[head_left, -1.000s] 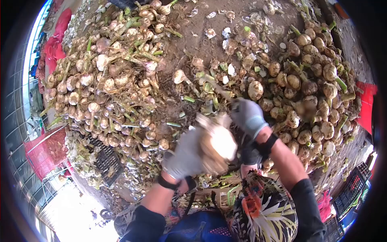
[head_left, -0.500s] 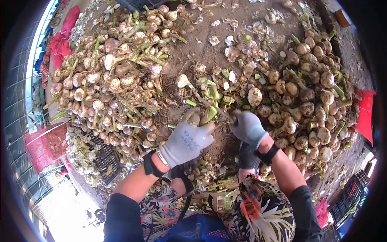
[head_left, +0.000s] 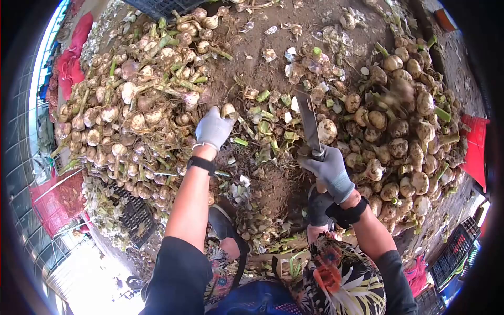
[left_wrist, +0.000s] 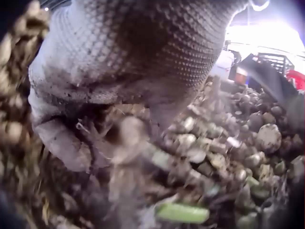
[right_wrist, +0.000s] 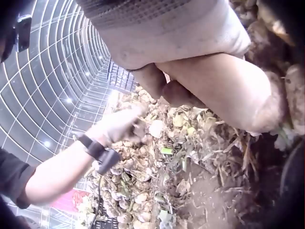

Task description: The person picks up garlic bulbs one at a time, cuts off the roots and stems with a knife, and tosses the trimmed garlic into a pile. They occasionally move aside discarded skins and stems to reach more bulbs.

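My gloved left hand (head_left: 214,128) is at the inner edge of the left heap, its fingers curled about a garlic bulb (head_left: 228,110) that has a long stem. In the left wrist view the glove (left_wrist: 128,52) covers much of that bulb, and the stem is blurred. In my gloved right hand (head_left: 331,170) is a knife (head_left: 310,123), gripped by the handle with its blade pointing away from me. The right wrist view shows the curled glove (right_wrist: 171,43) close up. A blurred bulb (head_left: 400,92) appears over the right heap.
Stemmed garlic (head_left: 121,115) is heaped on the left, trimmed bulbs (head_left: 399,147) on the right. Cut stems and peelings (head_left: 268,126) litter the dirt between them. A dark crate (head_left: 163,6) stands at the far end, and a red sack (head_left: 475,147) lies at the right.
My left hand has moved away and left from the middle to the stemmed bulb on the ground. The knife, blurred or hidden before, now points away, held up in my right hand.
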The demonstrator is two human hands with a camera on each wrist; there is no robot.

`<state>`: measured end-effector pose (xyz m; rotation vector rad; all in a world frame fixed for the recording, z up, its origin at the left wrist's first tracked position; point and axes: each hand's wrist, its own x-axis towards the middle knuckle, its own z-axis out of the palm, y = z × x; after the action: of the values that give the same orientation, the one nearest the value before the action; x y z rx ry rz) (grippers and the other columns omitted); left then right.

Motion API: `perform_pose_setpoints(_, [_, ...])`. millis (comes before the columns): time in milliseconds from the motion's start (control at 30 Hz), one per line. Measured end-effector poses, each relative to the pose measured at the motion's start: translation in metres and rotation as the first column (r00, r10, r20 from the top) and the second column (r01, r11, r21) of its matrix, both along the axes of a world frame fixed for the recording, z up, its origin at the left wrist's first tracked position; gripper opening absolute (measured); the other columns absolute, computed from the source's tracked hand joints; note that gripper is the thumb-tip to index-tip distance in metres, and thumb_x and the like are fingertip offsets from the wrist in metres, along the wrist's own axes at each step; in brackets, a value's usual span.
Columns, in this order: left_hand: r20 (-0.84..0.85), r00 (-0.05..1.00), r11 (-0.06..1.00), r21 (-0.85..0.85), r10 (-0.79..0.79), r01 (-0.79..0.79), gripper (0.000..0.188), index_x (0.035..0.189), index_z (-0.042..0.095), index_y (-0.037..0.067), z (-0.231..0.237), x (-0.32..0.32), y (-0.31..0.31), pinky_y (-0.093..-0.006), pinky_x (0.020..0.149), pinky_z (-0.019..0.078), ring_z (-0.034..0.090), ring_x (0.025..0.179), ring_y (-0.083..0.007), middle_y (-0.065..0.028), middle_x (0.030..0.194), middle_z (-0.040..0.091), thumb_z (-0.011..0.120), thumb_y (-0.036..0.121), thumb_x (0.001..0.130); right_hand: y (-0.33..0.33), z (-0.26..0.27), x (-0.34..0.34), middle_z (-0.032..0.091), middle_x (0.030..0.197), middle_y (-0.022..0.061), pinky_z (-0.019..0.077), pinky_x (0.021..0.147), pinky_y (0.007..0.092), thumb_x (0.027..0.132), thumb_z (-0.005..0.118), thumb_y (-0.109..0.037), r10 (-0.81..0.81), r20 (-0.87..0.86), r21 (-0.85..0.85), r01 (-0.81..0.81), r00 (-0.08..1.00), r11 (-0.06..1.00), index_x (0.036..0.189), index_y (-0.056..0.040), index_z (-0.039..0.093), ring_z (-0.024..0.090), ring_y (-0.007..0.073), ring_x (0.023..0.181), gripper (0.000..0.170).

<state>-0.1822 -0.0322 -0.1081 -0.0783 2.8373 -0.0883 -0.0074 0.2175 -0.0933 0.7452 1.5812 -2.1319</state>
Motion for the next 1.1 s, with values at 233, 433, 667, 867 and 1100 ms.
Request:
perform_pose_setpoints(233, [-0.117, 0.918, 0.623, 0.701, -0.379, 0.347, 0.046, 0.121, 0.061, 0.009, 0.079, 0.068, 0.042, -0.0356, 0.090, 0.0556, 0.066, 0.103, -0.0234, -0.0120, 0.114, 0.065, 0.073, 0.009, 0.078, -0.006, 0.012, -0.032, 0.066, 0.080, -0.0033, 0.0463, 0.065, 0.0219, 0.091, 0.074, -0.018, -0.039, -0.014, -0.094, 0.037, 0.999, 0.995, 0.106, -0.0014, 0.071, 0.056, 0.0052, 0.069, 0.023])
perform_pose_setpoints(433, [0.419, 0.906, 0.111, 0.900, 0.053, -0.422, 0.058, 0.136, 0.050, 0.002, 0.082, 0.122, 0.053, -0.0302, 0.092, 0.0532, 0.058, 0.112, -0.0168, -0.0073, 0.118, 0.059, 0.066, -0.001, 0.081, -0.015, 0.037, -0.039, 0.071, 0.095, 0.0035, 0.0541, 0.076, 0.0270, 0.090, 0.074, -0.013, 0.032, -0.037, -0.249, -0.040, 0.999, 0.968, 0.113, 0.0015, 0.069, 0.064, 0.0097, 0.083, 0.028])
perform_pose_setpoints(667, [0.657, 0.753, -0.184, 0.736, -0.038, -0.651, 0.058, 0.140, 0.044, 0.003, 0.079, 0.129, 0.048, -0.0303, 0.080, 0.0585, 0.062, 0.101, -0.0144, -0.0058, 0.118, 0.059, 0.066, -0.003, 0.087, -0.024, 0.035, -0.017, 0.071, 0.100, 0.0033, 0.0532, 0.083, 0.0265, 0.087, 0.075, -0.004, -0.021, -0.228, -0.115, -0.005, 0.973, 0.993, 0.115, 0.0023, 0.069, 0.065, 0.0107, 0.088, 0.029])
perform_pose_setpoints(867, [0.223, 0.975, 0.149, 0.964, -0.003, -0.220, 0.051, 0.131, 0.051, 0.002, 0.068, 0.134, 0.057, -0.0281, 0.083, 0.0574, 0.061, 0.104, -0.0130, -0.0062, 0.118, 0.061, 0.071, -0.006, 0.084, -0.014, 0.040, -0.011, 0.073, 0.100, 0.0055, 0.0534, 0.078, 0.0260, 0.087, 0.075, -0.006, -0.032, -0.068, -0.168, 0.020, 0.997, 0.986, 0.113, -0.0018, 0.070, 0.066, 0.0104, 0.085, 0.027])
perform_pose_setpoints(1100, [0.427, 0.904, 0.016, 0.904, 0.021, -0.428, 0.060, 0.132, 0.043, 0.004, 0.054, 0.149, 0.026, -0.0293, 0.084, 0.0563, 0.063, 0.102, -0.0140, -0.0050, 0.114, 0.061, 0.072, -0.008, 0.080, -0.022, 0.038, -0.003, 0.060, 0.079, 0.0085, 0.0500, 0.064, 0.0433, 0.070, 0.070, -0.008, 0.669, -0.220, 0.890, -0.135, 0.709, 0.436, 0.094, -0.0127, 0.061, 0.064, 0.0321, 0.072, 0.026])
